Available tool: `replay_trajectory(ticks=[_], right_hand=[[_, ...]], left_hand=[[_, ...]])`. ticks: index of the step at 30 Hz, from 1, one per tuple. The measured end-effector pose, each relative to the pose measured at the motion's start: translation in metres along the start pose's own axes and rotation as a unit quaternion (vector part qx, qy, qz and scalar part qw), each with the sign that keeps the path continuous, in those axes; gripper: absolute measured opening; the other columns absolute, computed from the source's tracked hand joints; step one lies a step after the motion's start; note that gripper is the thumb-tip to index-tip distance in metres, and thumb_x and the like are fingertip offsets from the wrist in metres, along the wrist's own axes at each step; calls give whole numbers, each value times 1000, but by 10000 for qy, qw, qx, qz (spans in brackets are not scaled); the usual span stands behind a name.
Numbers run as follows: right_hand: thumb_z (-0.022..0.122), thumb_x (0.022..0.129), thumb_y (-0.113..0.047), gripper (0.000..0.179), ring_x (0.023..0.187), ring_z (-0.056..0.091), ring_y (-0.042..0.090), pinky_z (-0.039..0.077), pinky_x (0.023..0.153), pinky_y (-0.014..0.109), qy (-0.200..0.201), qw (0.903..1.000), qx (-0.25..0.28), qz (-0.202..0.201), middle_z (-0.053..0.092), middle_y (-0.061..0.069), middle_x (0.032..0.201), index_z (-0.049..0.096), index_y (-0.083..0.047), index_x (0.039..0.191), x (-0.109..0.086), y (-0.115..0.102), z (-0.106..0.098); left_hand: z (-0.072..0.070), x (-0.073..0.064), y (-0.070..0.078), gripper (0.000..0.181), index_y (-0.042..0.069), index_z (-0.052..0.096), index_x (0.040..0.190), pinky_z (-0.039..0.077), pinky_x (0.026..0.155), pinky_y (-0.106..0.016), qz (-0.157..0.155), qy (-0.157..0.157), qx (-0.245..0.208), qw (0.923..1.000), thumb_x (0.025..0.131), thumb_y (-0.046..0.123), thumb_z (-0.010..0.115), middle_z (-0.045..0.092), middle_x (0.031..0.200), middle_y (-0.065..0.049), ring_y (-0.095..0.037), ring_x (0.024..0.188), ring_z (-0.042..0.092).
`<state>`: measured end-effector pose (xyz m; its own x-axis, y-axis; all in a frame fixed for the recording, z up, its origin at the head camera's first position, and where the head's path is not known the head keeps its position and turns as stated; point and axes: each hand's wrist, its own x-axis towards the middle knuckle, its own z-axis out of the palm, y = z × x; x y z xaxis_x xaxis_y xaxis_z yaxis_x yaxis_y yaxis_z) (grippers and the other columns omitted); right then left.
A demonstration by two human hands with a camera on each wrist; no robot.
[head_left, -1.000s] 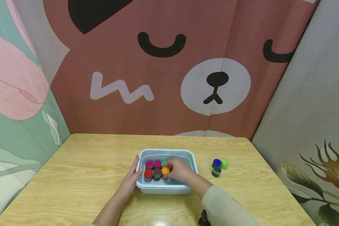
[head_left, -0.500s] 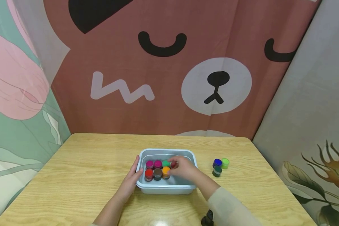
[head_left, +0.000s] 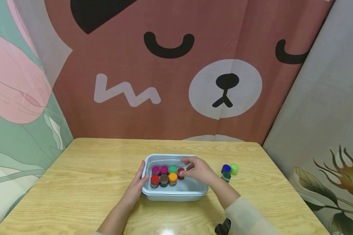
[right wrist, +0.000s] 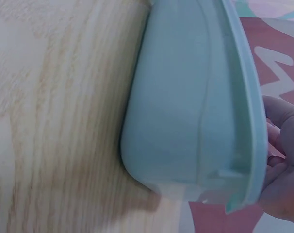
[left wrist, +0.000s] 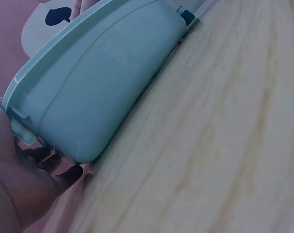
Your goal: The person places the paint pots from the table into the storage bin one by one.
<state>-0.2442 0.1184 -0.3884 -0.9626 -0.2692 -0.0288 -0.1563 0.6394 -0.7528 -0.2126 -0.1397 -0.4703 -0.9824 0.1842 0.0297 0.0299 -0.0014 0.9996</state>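
A pale blue plastic tub (head_left: 173, 197) holds small jars in two rows, among them a red jar (head_left: 154, 181), a brown jar (head_left: 164, 180), an orange jar (head_left: 172, 179) and a green jar (head_left: 173, 169). My left hand (head_left: 135, 184) grips the tub's left end, thumb at the rim, fingers against the outer wall (left wrist: 103, 77). Over the tub's right part is my right hand (head_left: 199, 170), fingers spread apart, thumb by a dark red jar (head_left: 180, 174); whether it touches is unclear. The right wrist view has this hand (right wrist: 285, 160) partly hidden behind the rim.
On the wooden table (head_left: 85, 182), right of the tub, stand a blue jar (head_left: 226, 168), a light green jar (head_left: 234, 169) and a dark green jar (head_left: 226, 176). A black device (head_left: 223, 227) sits by the right sleeve. Printed cloths hang behind and at the sides.
My right hand has moved right from the orange jar, and its fingers have spread off the dark red jar, now visible at the back row's right end. The left hand stays put.
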Motion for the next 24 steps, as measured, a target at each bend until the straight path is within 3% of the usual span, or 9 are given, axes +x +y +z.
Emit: replay_trajectory(ticks=[11, 17, 24], right_hand=[[78, 84, -23, 43, 103, 62, 20, 57, 87, 39, 463, 9987, 135, 162, 64, 5, 120, 66, -15, 124, -10, 11, -22], [76, 85, -20, 47, 112, 60, 27, 57, 89, 37, 636, 9966, 507, 115, 63, 11, 127, 62, -11, 129, -17, 22, -34], [76, 86, -21, 49, 116, 59, 29, 55, 95, 40, 964, 9942, 470, -56, 63, 14, 126, 60, -6, 130, -25, 38, -46]], left_hand=[[0, 0, -1, 64, 15, 8, 159, -3, 121, -60, -27, 0, 24, 10000, 104, 22, 40, -3, 167, -7, -36, 152, -9], [0, 0, -1, 64, 14, 8, 159, -3, 121, -60, -20, 2, 13, 10000, 104, 21, 40, -3, 167, -8, -36, 152, -9], [0, 1, 0, 64, 14, 8, 159, -3, 121, -60, -40, 25, 61, 10000, 104, 21, 40, -3, 167, -8, -37, 152, -9]])
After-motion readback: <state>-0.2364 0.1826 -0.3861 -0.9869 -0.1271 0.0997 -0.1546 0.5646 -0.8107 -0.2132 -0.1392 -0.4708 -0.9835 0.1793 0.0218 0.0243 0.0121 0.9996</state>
